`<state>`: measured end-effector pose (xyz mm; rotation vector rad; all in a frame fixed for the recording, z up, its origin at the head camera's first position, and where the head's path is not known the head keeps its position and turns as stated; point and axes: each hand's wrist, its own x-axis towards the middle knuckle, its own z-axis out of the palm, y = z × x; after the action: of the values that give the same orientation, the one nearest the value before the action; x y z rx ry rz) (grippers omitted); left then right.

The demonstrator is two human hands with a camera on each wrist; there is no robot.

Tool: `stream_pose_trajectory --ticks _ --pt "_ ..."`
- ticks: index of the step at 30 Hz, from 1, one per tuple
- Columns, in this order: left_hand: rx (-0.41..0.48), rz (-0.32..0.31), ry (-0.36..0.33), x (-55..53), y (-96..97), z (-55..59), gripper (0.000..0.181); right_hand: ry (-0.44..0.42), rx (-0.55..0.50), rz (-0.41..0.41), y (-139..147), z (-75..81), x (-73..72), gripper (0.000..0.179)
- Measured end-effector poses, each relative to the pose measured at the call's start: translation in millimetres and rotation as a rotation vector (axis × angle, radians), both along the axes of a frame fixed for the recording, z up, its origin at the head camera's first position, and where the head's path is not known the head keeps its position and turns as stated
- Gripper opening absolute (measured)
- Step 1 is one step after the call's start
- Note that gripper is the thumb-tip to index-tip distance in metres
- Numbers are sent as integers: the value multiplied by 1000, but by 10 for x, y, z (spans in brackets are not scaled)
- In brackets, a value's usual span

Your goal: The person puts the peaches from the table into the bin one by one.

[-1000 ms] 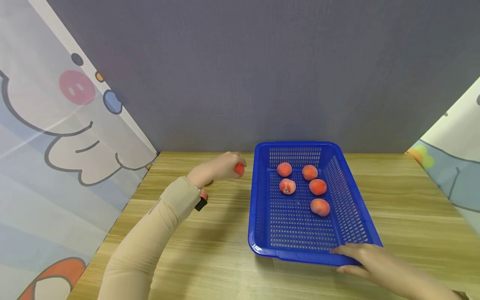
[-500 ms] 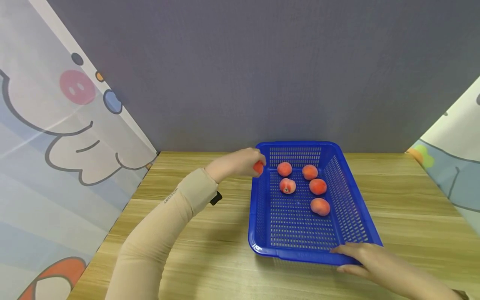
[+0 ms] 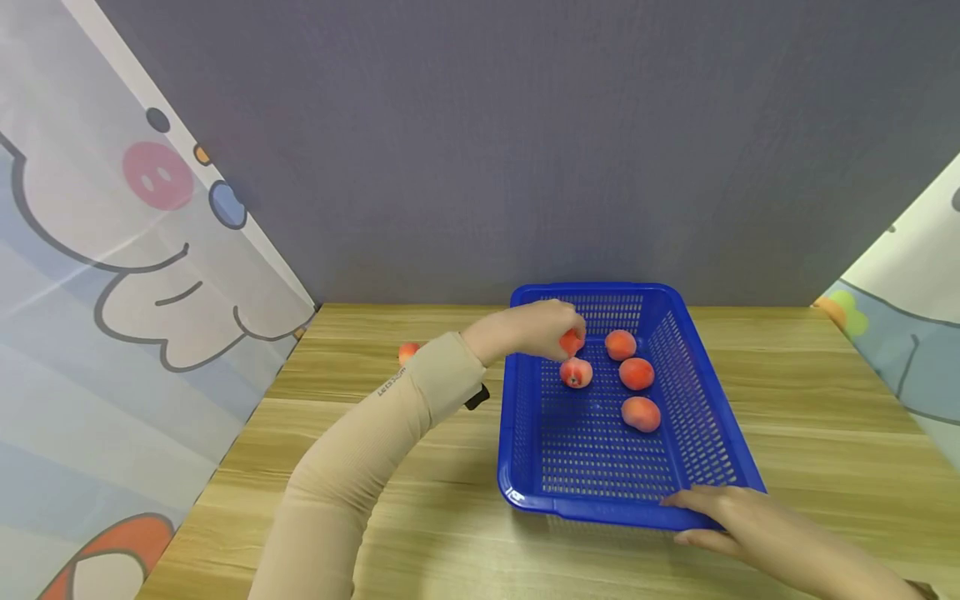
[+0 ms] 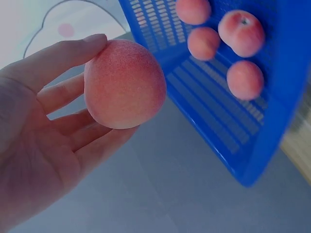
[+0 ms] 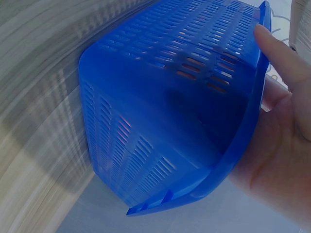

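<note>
My left hand [image 3: 542, 328] pinches a peach [image 4: 125, 86] between thumb and fingertips, above the far left part of a blue plastic basket [image 3: 525, 502]. Several peaches [image 3: 641, 413] lie on the basket floor. One of them [image 3: 576, 372] sits just below the held peach, and another behind it is mostly covered by the hand. At the near right corner, my right hand [image 3: 738, 521] grips the basket rim, its thumb outside and the fingers over the edge. Seen from the right wrist, the basket wall [image 5: 160, 97] fills most of the view.
One more peach [image 3: 408, 352] is on the wooden table [image 3: 420, 517] left of the basket, partly behind my left sleeve [image 3: 375, 442]. A grey panel [image 3: 525, 150] rises behind the table. Printed curtains [image 3: 112, 350] hang at both sides.
My left hand has carried the peach rightward from above the table, past the left rim, to over the basket. The right hand and the basket have stayed in place.
</note>
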<state>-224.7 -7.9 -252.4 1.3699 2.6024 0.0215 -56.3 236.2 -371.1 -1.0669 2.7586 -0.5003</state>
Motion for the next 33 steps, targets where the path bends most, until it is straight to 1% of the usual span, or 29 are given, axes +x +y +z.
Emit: stream_pose_trajectory --ticks 2,4,6,8,11,13,15,17,19,20,23,24,26,30,31,33 --pt "-12 -3 -11 19 73 -5 29 13 -1 3 -2 -3 0 30" --pt "-19 -6 -33 37 146 -12 32 2 4 -2 0 -4 3 30" --pt "-12 4 -74 52 214 -30 32 9 12 -4 1 -7 6 30" --pt "5 17 -116 63 276 -52 27 15 16 -6 1 -11 9 30" --pt "43 45 -214 77 357 -91 21 50 10 1 -4 -17 8 29" --pt "47 42 -238 83 407 -122 19 78 -4 8 -8 -20 9 28" --pt "35 30 -229 88 454 -161 23 133 -22 21 -13 -25 11 26" --pt "5 3 -189 92 495 -204 26 162 -40 31 -18 -28 12 25" --pt "-21 -14 -164 94 532 -255 26 185 -44 33 -20 -30 14 25" --pt "-30 -18 -160 96 548 -279 24 182 -42 33 -21 -30 14 25" --pt "-58 -4 -193 104 587 -353 13 150 -22 22 -20 -28 12 26" --pt "-63 9 -210 106 598 -379 11 141 -14 17 -18 -26 12 26" --pt "-79 21 -210 112 619 -429 11 112 -4 9 -16 -25 12 27" --pt "-122 18 -176 113 655 -515 14 121 -8 10 -15 -35 9 26" --pt "-138 14 -162 113 663 -532 14 137 -12 15 -16 -41 8 26" --pt "-162 32 -168 118 673 -561 15 172 -21 23 -16 -52 6 25"
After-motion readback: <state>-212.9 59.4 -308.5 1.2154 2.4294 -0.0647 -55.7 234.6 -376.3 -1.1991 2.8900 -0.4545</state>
